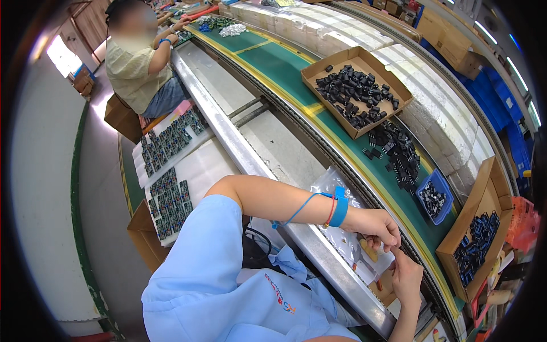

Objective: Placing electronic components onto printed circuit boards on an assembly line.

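Note:
My left hand (376,226), with a blue wrist strap (339,207) and its cord on the wrist, reaches across the metal rail at the belt's near edge. Its thumb and fingers are pinched together. Close against it, my right hand (407,276) is also closed, fingertips meeting the left ones. Whatever lies between the fingertips is too small to make out. Below the hands, a tool with a yellowish handle (368,249) lies by a clear plastic bag (342,236). Nearest beyond them is the green conveyor belt (393,196).
On the belt are a cardboard tray (356,134) of black cylindrical parts, loose black parts (399,154) and a blue bin (435,196) of small metallic parts. A cardboard box (456,251) holds dark blue capacitors. Circuit boards (171,199) lie at left; a person (139,62) sits farther up.

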Available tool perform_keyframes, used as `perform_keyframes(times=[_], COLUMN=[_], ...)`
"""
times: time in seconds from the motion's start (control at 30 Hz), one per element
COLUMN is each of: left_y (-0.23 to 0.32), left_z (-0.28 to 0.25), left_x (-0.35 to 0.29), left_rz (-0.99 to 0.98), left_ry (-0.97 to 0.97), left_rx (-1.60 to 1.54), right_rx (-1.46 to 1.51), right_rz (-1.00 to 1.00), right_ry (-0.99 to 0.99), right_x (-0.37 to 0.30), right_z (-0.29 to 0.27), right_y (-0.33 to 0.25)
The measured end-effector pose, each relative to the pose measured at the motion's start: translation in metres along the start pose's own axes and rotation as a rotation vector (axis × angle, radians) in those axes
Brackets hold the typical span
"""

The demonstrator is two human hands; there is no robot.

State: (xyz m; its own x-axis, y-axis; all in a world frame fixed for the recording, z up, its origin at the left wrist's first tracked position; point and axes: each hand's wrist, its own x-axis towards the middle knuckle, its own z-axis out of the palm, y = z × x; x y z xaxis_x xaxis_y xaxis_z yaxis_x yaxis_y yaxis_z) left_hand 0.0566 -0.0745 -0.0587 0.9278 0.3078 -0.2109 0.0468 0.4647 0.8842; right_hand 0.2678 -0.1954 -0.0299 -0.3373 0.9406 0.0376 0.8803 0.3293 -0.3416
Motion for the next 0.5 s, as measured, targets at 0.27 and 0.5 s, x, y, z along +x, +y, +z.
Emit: perform_keyframes(times=[0.27,0.5], left_y=[0.0001,0.0003], left_z=[0.0002,0.0017], left_x=[-0.0003,-0.0008], left_rz=[-0.003,-0.001], left_ry=[0.005,0.018], left_rx=[-0.005,0.014], right_rx=[-0.019,-0.015], right_rz=[-0.077,-0.054], right_ry=[0.07,0.041], right_x=[0.0014,0.0], right_z=[0.0015,0.0014], right_y=[-0.0009,-0.001])
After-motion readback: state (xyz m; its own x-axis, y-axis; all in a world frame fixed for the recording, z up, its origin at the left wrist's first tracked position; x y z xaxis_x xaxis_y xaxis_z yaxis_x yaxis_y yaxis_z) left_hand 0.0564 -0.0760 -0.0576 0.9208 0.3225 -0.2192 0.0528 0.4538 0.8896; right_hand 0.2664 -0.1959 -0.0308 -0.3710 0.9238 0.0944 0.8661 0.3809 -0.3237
